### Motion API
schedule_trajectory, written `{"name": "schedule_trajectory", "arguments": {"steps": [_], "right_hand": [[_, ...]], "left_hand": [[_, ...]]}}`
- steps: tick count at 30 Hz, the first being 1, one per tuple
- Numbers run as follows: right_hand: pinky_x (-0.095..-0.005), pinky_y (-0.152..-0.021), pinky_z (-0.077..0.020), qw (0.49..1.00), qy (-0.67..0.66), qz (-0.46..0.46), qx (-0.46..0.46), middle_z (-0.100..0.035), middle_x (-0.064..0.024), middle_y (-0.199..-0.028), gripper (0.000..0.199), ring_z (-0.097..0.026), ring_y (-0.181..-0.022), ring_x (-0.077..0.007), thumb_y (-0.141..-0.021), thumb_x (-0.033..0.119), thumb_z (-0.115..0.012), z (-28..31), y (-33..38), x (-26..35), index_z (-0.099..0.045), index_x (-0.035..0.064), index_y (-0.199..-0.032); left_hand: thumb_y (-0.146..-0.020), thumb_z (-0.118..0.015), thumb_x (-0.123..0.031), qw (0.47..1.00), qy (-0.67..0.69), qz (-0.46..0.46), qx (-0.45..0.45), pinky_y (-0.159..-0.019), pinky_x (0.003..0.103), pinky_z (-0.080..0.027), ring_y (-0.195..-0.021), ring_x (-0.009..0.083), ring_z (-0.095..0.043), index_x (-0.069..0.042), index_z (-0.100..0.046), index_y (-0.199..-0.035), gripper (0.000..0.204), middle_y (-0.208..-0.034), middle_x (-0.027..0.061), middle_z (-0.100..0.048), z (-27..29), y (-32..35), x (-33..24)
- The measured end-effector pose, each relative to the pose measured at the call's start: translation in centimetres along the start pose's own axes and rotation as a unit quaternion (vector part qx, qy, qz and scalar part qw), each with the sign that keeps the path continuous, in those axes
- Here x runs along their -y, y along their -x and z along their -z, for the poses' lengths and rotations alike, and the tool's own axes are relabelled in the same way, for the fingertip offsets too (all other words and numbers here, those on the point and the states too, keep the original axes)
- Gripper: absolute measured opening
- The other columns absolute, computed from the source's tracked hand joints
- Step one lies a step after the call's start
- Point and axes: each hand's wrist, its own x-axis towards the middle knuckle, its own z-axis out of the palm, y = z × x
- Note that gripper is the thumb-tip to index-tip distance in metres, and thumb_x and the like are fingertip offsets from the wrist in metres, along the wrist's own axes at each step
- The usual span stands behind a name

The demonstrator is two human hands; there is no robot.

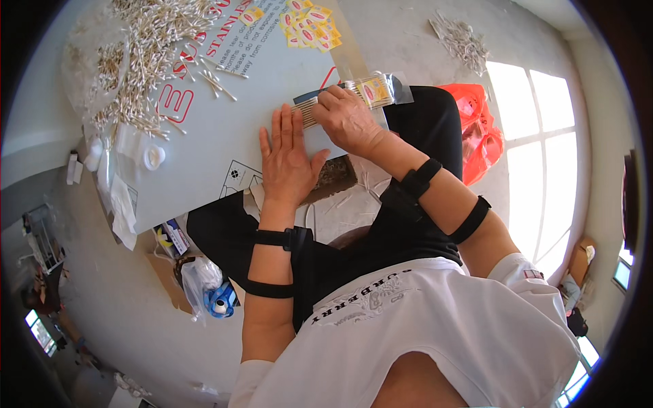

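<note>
My left hand [291,163] lies flat on the grey tabletop [224,149], its fingers stretched out and the fingertips beside the left end of a row of cotton swabs [307,113]. Curled over that row is my right hand [348,122], its fingers closed on the swabs and partly hiding them. Just right of the right hand, a clear packet of cotton swabs [398,88] with a yellow label [373,90] lies at the table's edge. Its clear film sticks out past the edge. Whether the row under my fingers lies inside the same film I cannot tell.
A big heap of loose cotton swabs [146,51] covers the far left of the table. Yellow labels [309,27] lie at the far edge. A tape roll [154,158] sits at left. An open box [333,178] is below the near edge; a red plastic bag [479,132] stands at right.
</note>
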Motion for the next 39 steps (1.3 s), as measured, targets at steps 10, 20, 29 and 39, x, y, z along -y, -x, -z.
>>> {"name": "schedule_trajectory", "arguments": {"steps": [10,20,29,39], "right_hand": [[-0.0415,-0.078,-0.0515,0.936,-0.073,-0.269,0.215,-0.066,-0.0135,-0.081,0.007,-0.063,-0.089,-0.0344,-0.075,0.009,-0.068,0.7,-3.6,-0.4,-0.063,0.0042,-0.073],[-0.0397,-0.087,-0.0484,0.998,-0.054,-0.003,0.040,-0.060,-0.0070,-0.124,0.038,-0.053,-0.113,-0.0249,-0.079,0.018,-0.072,1.0,-0.5,-0.6,-0.066,0.0077,-0.115],[-0.0353,-0.090,-0.0443,0.998,0.039,0.026,0.048,-0.059,-0.0075,-0.130,0.041,-0.053,-0.110,-0.0217,-0.079,0.019,-0.069,-0.7,1.7,0.3,-0.064,0.0018,-0.116],[-0.0487,-0.116,-0.0214,0.971,0.112,-0.208,-0.027,-0.033,-0.0107,-0.154,0.050,-0.030,-0.143,-0.0300,-0.097,0.031,-0.053,3.2,4.3,-4.4,-0.044,0.0228,-0.144]], "left_hand": [[-0.090,-0.060,-0.045,1.000,-0.026,-0.013,-0.007,-0.118,0.052,-0.013,-0.148,0.0307,-0.019,0.001,-0.029,-0.149,0.080,-0.159,0.0167,-0.023,-0.3,0.2,0.4],[-0.089,-0.062,-0.043,1.000,-0.012,-0.010,-0.017,-0.118,0.052,-0.013,-0.148,0.0299,-0.019,0.000,-0.029,-0.150,0.082,-0.159,0.0165,-0.024,-0.3,0.3,0.4],[-0.087,-0.065,-0.040,1.000,-0.010,-0.003,0.000,-0.119,0.051,-0.012,-0.149,0.0283,-0.018,0.000,-0.030,-0.149,0.082,-0.159,0.0154,-0.024,0.4,-0.3,-0.1],[-0.090,-0.062,-0.040,1.000,-0.012,-0.001,0.004,-0.120,0.049,-0.011,-0.149,0.0288,-0.018,0.000,-0.029,-0.150,0.079,-0.159,0.0156,-0.022,0.0,-0.3,-0.3]]}}
